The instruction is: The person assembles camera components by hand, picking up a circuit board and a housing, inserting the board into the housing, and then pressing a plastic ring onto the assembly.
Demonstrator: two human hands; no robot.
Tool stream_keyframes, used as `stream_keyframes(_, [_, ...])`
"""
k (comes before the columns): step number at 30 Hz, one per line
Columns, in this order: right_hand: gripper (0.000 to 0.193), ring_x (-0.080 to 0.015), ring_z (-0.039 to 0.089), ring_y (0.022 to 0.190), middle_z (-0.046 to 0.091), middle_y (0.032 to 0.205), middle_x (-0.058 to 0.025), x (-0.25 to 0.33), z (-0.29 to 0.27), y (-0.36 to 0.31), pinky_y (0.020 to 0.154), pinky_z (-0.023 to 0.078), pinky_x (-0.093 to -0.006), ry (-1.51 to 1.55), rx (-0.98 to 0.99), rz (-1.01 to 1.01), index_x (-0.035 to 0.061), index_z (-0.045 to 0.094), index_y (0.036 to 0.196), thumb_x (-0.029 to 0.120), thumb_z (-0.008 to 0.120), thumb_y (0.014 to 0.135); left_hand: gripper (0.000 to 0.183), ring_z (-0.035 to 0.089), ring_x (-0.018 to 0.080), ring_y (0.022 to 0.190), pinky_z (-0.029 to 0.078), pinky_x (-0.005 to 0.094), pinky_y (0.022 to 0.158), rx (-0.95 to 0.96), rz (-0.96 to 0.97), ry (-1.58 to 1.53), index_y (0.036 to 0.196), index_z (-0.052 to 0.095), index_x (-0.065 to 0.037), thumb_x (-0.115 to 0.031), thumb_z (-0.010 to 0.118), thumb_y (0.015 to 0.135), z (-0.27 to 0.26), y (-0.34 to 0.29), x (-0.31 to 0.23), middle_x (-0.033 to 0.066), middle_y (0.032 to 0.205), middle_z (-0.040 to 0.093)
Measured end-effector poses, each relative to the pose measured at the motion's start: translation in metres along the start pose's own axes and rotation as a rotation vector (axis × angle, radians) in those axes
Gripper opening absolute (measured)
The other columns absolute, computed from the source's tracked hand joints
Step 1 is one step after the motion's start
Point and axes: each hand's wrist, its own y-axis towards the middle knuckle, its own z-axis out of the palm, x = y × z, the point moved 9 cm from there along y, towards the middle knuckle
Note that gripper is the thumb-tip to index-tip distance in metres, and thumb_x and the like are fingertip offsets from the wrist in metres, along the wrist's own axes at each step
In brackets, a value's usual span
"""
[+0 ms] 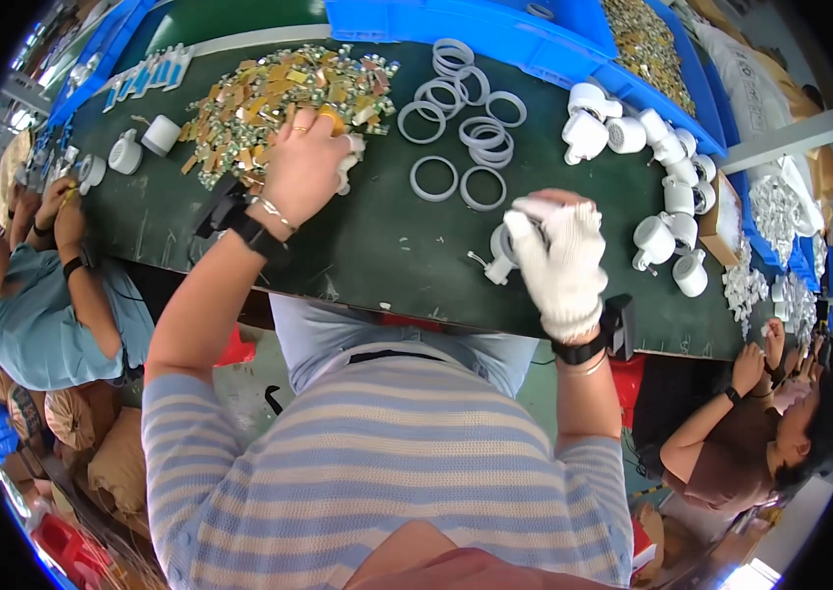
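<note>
My left hand reaches into a heap of small yellow and green circuit boards. Its fingers are curled down, and their tips and anything between them are hidden. An orange cover shows at one finger, and a white piece I cannot identify lies beside the thumb. My right hand, in a white knitted glove, is closed on a white cup-shaped housing above the table's near edge. Part of the housing is hidden by the glove, and a short wire sticks out from its left side.
Several grey-white rings lie mid-table. More white housings line the right side, near a cardboard box. Blue bins stand at the back. People work at the left and right.
</note>
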Motion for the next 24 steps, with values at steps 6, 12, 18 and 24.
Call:
stream_keyframes(6, [0.026,-0.0363,0.06,0.121,0.067,0.124,-0.0083,0.021,0.013,-0.042,0.101,0.045,-0.0539,-0.165,0.142,0.07,0.0161,0.078,0.097,0.022,0.087,0.073,0.022,0.068,0.0213,0.08,0.054,0.0342,0.068,0.129,-0.364,-0.784,0.112,0.062,-0.006,-0.002,0.071,0.092,-0.006,-0.018,-0.008,0.0094,0.097,0.067])
stream_keyframes(12, [0.024,-0.0348,0.057,0.126,0.069,0.126,-0.0042,0.022,0.029,-0.046,0.116,0.035,-0.0615,-0.262,0.107,-0.034,0.0171,0.074,0.097,0.017,0.085,0.075,0.031,0.065,0.0097,0.093,0.055,0.0251,0.079,0.281,-0.579,-1.357,0.134,0.06,-0.004,-0.004,0.064,0.103,-0.003,-0.05,-0.06,0.0046,0.109,0.067])
stream_keyframes(18, [0.013,-0.0322,0.066,0.097,0.069,0.093,-0.0092,0.032,0.018,-0.026,0.103,0.047,-0.0485,0.388,0.211,0.061,0.0102,0.07,0.094,0.004,0.077,0.084,0.028,0.066,0.0091,0.089,0.053,0.0238,0.072,0.377,-0.513,-1.517,0.131,0.069,-0.007,-0.004,0.062,0.104,-0.013,-0.062,-0.112,0.0022,0.112,0.066])
stream_keyframes(24, [0.012,-0.0283,0.062,0.081,0.064,0.081,-0.0089,0.04,0.031,-0.024,0.075,0.047,-0.0417,0.523,0.336,0.107,0.0075,0.071,0.092,0.002,0.074,0.082,0.03,0.067,0.0088,0.083,0.055,0.0251,0.072,0.491,-0.512,-1.573,0.131,0.069,-0.007,-0.004,0.067,0.102,-0.015,-0.078,-0.125,0.0022,0.101,0.072])
